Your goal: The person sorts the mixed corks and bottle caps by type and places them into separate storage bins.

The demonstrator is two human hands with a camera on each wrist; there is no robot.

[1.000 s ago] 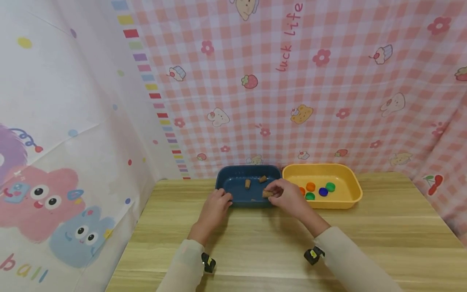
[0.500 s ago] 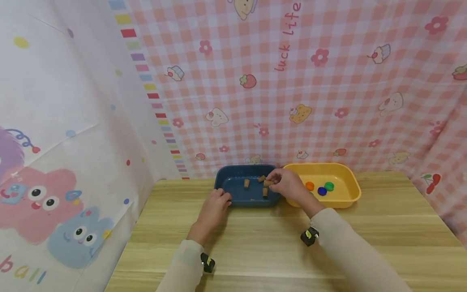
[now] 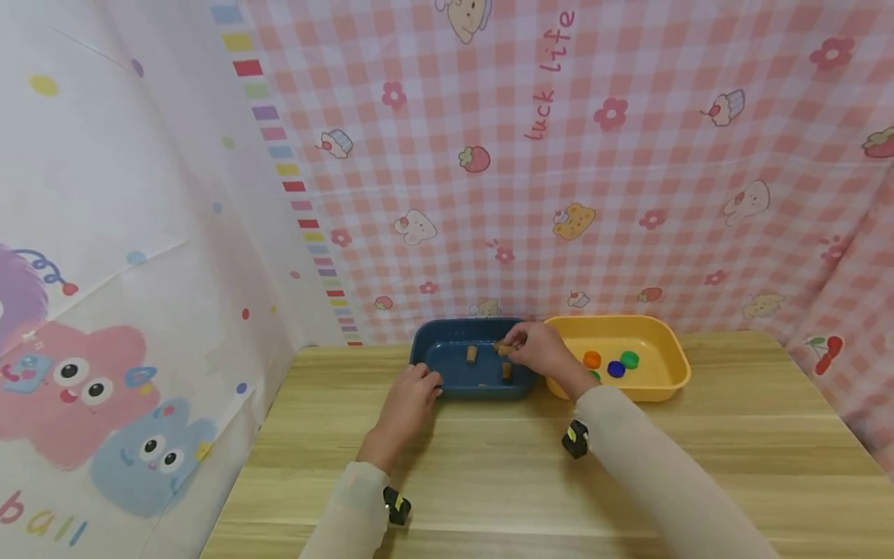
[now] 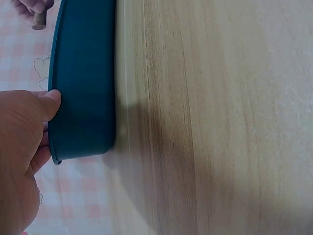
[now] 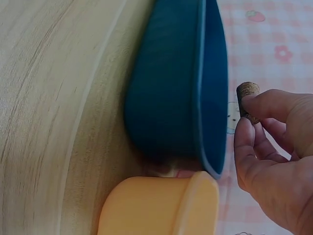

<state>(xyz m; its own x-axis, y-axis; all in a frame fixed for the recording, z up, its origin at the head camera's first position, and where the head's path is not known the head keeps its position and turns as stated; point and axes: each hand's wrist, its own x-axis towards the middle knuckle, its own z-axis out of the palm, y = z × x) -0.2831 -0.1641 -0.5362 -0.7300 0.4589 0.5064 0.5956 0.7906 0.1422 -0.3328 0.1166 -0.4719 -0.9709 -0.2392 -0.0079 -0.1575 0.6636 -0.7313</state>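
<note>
My left hand [image 3: 412, 392] grips the near left corner of a dark blue tray [image 3: 454, 388], its thumb against the outer wall and its fingers over the rim, as the left wrist view shows. Above the tray's right part, my right hand [image 3: 541, 349] pinches a cork [image 5: 249, 90] between thumb and fingertips. In the right wrist view, that cork is raised beyond the tray's rim. Two more corks lie in the tray, one cork [image 3: 472, 355] at mid-tray and another cork [image 3: 506, 371] nearer the front right. Whatever lies behind the right fingers is hidden.
A yellow tray [image 3: 673, 380] stands right beside the blue one, partly under my right wrist. It holds several coloured caps, among them a blue cap [image 3: 616, 369] and a green cap [image 3: 629, 359]. A checked cloth [image 3: 489, 202] hangs behind the wooden table [image 3: 482, 481].
My right hand has moved back and left over the blue tray. The front right cork now shows apart from my fingers, which hold a cork farther back. My left hand has stayed put.
</note>
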